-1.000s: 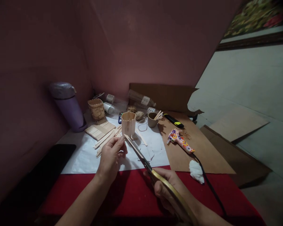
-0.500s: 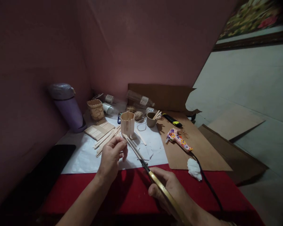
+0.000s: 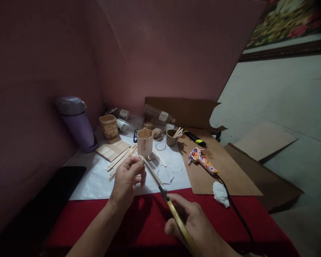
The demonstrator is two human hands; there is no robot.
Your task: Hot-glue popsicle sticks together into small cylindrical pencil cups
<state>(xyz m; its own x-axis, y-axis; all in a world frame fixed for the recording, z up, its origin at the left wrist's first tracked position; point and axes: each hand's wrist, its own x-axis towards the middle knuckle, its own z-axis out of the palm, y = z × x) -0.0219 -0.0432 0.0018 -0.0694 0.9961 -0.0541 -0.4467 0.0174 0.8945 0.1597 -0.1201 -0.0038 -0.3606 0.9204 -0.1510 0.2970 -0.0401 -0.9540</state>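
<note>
My right hand (image 3: 194, 223) grips a pair of scissors (image 3: 179, 219) with gold-coloured handles and long blades pointing away to the upper left. The blades look nearly closed. My left hand (image 3: 128, 176) is pinched at the blade tips, thumb against fingers; whatever lies between them is too small to make out. Just beyond the tips stands a round cup of wooden craft sticks (image 3: 144, 144) with a scalloped rim. Loose craft sticks (image 3: 120, 159) lie left of it, beside a flat panel of joined sticks (image 3: 112, 149). Another single stick (image 3: 159, 157) rests on its right.
Behind are a decorated stick cup (image 3: 108, 127), plastic bottles (image 3: 160, 113), twine balls (image 3: 157, 133) and a small pot (image 3: 172, 138) holding sticks. A purple tumbler (image 3: 79, 125) stands left. On cardboard at right lie a utility knife (image 3: 194, 138), a corded glue gun (image 3: 203, 160) and crumpled tissue (image 3: 220, 193).
The scissor blades have drawn closer together, and the handles in my right hand have swung slightly left. My left hand stays pinched in nearly the same place.
</note>
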